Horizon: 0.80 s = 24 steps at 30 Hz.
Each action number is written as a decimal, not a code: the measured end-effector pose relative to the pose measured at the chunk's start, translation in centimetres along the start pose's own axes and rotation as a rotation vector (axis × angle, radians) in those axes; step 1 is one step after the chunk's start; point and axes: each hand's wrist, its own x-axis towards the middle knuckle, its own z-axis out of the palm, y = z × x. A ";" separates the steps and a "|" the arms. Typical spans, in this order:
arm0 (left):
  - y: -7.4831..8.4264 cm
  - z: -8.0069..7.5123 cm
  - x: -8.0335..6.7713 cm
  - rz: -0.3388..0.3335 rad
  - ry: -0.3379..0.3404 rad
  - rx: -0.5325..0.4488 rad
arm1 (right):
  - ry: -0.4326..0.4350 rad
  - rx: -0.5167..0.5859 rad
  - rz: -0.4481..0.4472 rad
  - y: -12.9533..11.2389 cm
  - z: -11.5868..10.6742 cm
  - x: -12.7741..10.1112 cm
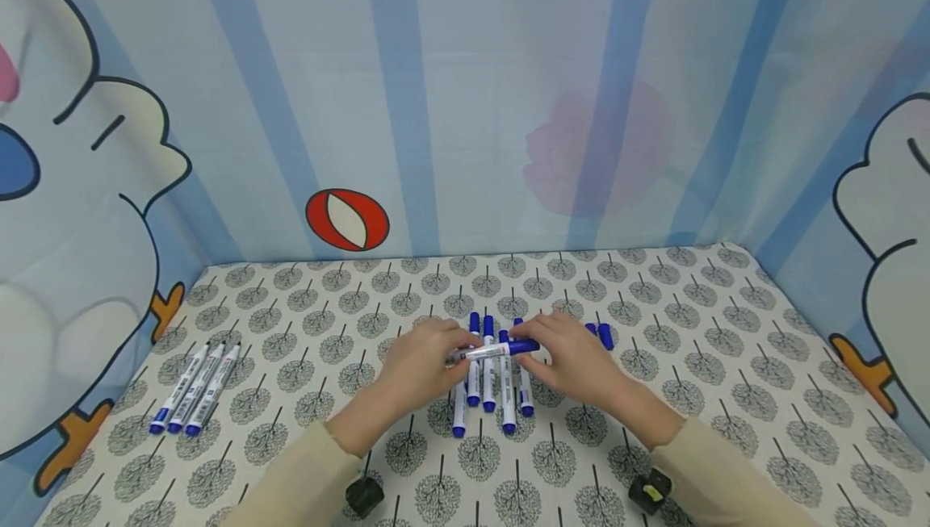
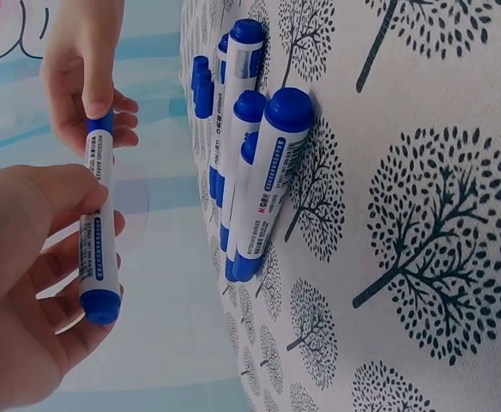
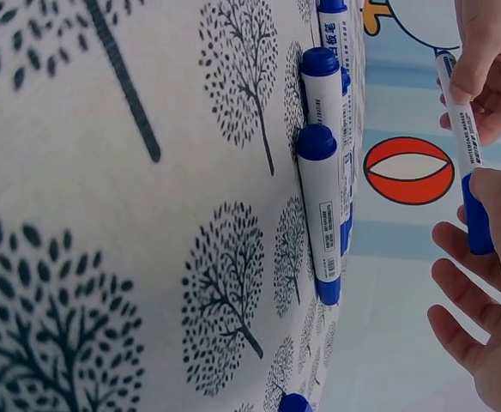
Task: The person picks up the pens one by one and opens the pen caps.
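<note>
We see a white, cylindrical whiteboard marker with a blue cap (image 1: 488, 351) raised above the bench (image 1: 726, 365), which is covered in white cloth printed with dark trees. Its long axis runs crosswise, nearly level from left to right in the head view — the blue cap points to the person's right and sits slightly higher, while the opposite end points left.

We find both hands holding it: the left hand (image 1: 425, 357) pinches the barrel near its blue end, and the right hand (image 1: 570, 353) pinches the cap between thumb and fingers.

Below, we count five white markers with blue ends (image 1: 507, 398) lying side by side, their long axes running away from the person — roughly square to the held one. Two small blue caps (image 1: 605, 336) lie just beyond the right hand. Well apart at the left, we see three uncapped white markers (image 1: 198, 387), dark tips pointing away.
</note>
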 end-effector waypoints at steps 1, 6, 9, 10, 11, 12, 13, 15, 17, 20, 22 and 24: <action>0.0 0.1 0.0 0.011 0.004 0.005 | -0.001 -0.001 -0.001 0.0 0.1 0.0; -0.1 0.4 0.0 0.050 0.023 0.013 | 0.003 0.003 -0.003 -0.1 0.2 -0.1; -0.2 0.5 0.0 0.055 0.026 0.003 | 0.002 0.022 0.008 -0.2 0.2 -0.1; -0.2 0.5 0.0 0.054 0.025 0.000 | -0.001 0.030 0.013 -0.2 0.2 -0.1; -0.2 0.5 0.0 0.050 0.021 -0.006 | -0.001 0.039 0.016 -0.2 0.2 -0.2; -0.2 0.5 0.0 0.045 0.016 -0.013 | -0.003 0.049 0.019 -0.2 0.3 -0.2; -0.2 0.5 0.0 0.041 0.012 -0.021 | -0.003 0.058 0.021 -0.2 0.3 -0.2; -0.2 0.6 0.0 0.029 0.001 -0.040 | -0.004 0.075 0.025 -0.2 0.3 -0.2; -0.2 0.6 0.0 0.013 -0.010 -0.063 | -0.001 0.087 0.026 -0.2 0.3 -0.2; -0.2 0.6 0.0 -0.008 -0.025 -0.098 | 0.001 0.094 0.033 -0.1 0.3 -0.3; -0.3 0.7 0.0 -0.017 -0.032 -0.115 | 0.001 0.092 0.035 -0.1 0.3 -0.3; -0.4 0.7 0.0 -0.019 -0.040 -0.119 | 0.001 0.086 0.035 0.0 0.4 -0.4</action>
